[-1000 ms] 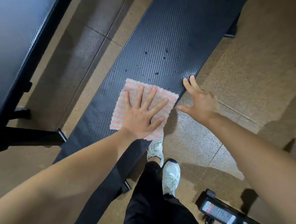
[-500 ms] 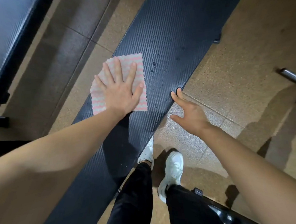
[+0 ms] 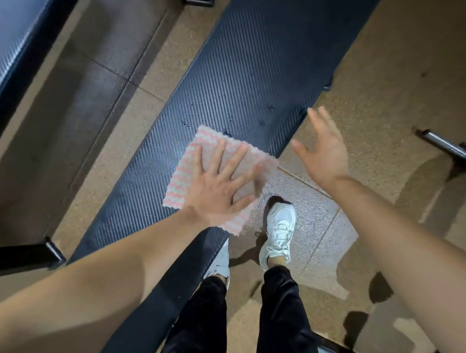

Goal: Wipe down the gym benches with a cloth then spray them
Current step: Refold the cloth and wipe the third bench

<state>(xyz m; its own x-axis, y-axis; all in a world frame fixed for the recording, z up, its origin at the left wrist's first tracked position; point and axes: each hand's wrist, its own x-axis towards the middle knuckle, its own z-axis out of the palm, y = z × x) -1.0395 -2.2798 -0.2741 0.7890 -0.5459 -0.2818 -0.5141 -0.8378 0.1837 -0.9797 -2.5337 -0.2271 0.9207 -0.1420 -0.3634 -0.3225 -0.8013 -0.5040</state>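
Head camera: a person's left hand presses a pink-and-white zigzag cloth flat on the black textured bench. Half a second ago the cloth sat at the pad's far edge; it has now swept back to the near edge, where one corner overhangs the floor. The grip is released, not clenched, with fingers straight and splayed and the palm bearing down. The right hand, whose fingertips touched the bench edge moments before, now hovers just off it, fingers spread, holding nothing. The side-to-side pass suggests wiping is under way on this stretch, with spraying yet to come. A few dark droplets lie on the pad just beyond the cloth, so the next strokes likely need to run forward. The cloth looks thin, square and scallop-edged, and lies uncreased. A second bench stands to the left.
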